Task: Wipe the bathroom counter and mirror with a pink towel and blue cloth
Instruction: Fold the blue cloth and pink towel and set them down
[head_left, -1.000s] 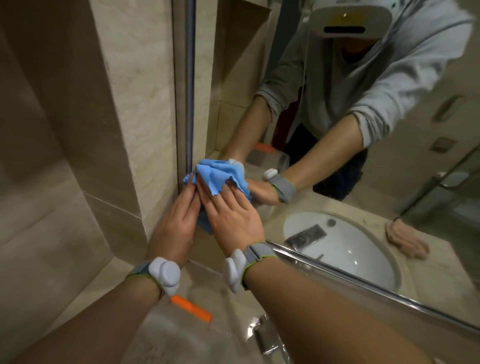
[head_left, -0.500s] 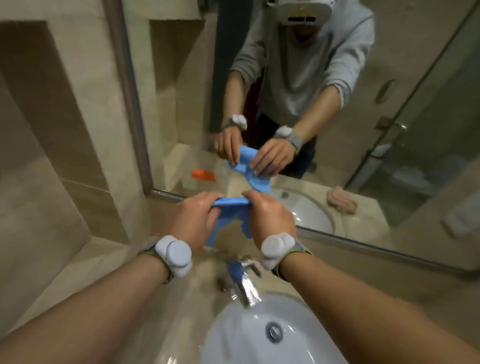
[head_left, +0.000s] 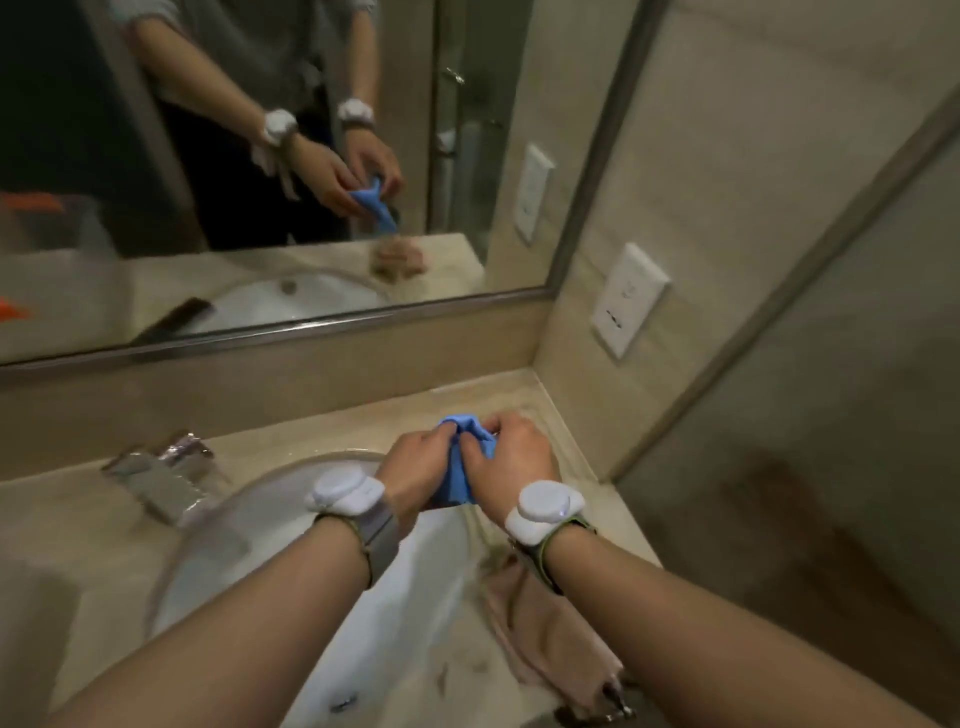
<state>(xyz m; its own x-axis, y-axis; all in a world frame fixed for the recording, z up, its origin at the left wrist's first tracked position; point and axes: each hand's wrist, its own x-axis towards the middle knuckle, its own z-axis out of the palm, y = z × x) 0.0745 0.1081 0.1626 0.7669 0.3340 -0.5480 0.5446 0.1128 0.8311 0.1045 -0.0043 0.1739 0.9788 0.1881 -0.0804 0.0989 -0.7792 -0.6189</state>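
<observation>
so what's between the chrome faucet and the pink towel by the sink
The white oval sink basin, as the head view shows: the chrome faucet sits beside its left rim and the crumpled pink towel by its right rim.

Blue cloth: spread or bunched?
Bunched. The blue cloth is gathered into a crumpled wad, gripped between left hand and right hand; no flat part shows.

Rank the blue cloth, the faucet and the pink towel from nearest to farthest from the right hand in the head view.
1. The blue cloth: gripped in the right hand itself.
2. The pink towel: on the counter under the right forearm, right of the basin.
3. The faucet: far left, across the basin.
</observation>
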